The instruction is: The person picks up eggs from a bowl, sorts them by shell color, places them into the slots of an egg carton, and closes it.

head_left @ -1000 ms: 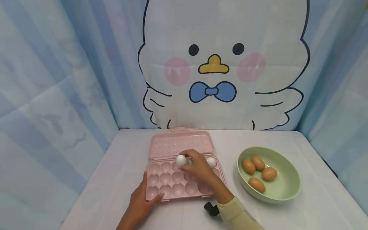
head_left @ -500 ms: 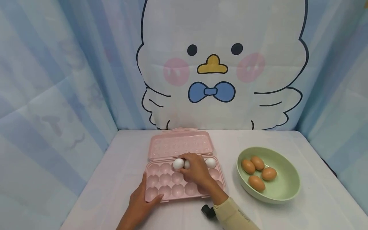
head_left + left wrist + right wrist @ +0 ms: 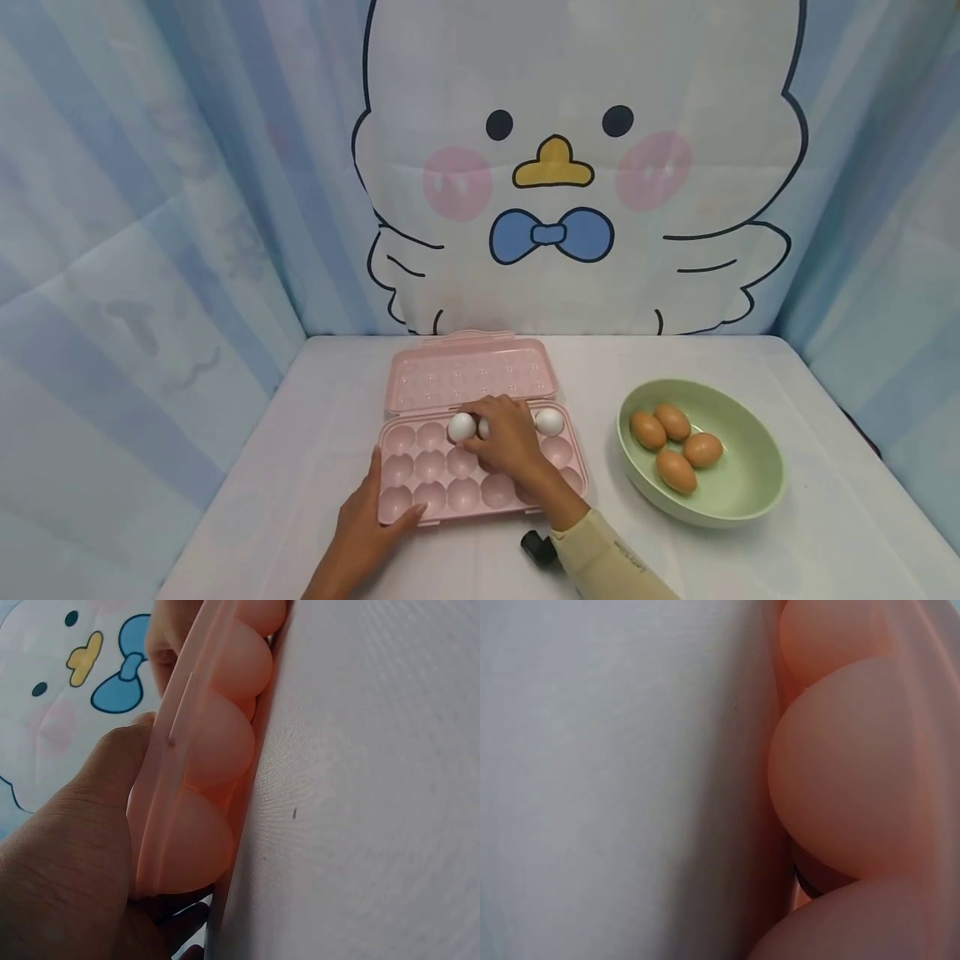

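Observation:
A pink plastic egg box (image 3: 462, 497) lies with its lid folded back on the table. My left hand (image 3: 363, 523) grips its near left corner; in the left wrist view the thumb (image 3: 112, 761) lies along the rim and fingers go underneath. Over the back row, my right hand (image 3: 513, 446) holds a white egg (image 3: 461, 427) between thumb and fingers, at a cup left of the middle. Just behind those fingertips another white egg (image 3: 483, 428) is partly hidden. A further white egg (image 3: 550, 422) sits in the back right cup. The right wrist view shows only the box's cup undersides.
A green bowl (image 3: 750, 479) with several brown eggs (image 3: 702, 450) stands to the right of the box. A small black object (image 3: 537, 548) is by the right wrist. Behind the table hangs a printed curtain (image 3: 555, 292).
My right hand has lowered the white egg slightly leftward into the back row, and the egg beside it has come into sight. The left hand stays on the box corner. One brown egg has shifted slightly.

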Demonstrator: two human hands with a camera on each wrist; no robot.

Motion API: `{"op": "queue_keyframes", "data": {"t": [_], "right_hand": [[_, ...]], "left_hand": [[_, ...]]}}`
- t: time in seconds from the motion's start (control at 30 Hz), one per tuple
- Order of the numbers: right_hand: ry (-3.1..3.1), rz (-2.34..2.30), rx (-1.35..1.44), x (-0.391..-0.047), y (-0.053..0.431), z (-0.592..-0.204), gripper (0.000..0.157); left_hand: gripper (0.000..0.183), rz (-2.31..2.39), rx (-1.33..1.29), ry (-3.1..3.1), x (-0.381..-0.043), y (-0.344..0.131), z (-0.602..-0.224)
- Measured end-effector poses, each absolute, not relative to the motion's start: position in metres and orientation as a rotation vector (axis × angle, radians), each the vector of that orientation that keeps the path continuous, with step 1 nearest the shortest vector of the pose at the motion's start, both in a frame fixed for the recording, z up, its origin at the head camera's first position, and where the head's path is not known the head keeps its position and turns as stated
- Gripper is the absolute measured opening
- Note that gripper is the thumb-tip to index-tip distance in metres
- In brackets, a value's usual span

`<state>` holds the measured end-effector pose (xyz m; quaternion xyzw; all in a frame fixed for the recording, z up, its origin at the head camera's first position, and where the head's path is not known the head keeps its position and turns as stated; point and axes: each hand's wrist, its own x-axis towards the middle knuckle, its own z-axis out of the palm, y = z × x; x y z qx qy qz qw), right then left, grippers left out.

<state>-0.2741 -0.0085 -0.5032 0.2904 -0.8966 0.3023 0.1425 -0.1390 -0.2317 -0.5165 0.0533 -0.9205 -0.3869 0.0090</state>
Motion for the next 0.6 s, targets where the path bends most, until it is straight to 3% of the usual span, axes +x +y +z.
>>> {"op": "queue_keyframes", "data": {"t": [0.6], "right_hand": [[-2.598,0.786,0.831,-0.2720,-0.0103,-0.5035,0.047]], "left_hand": [[0.115,-1.182,0.102,-2.850,-0.1386,-0.2330,-0.5211]]}}
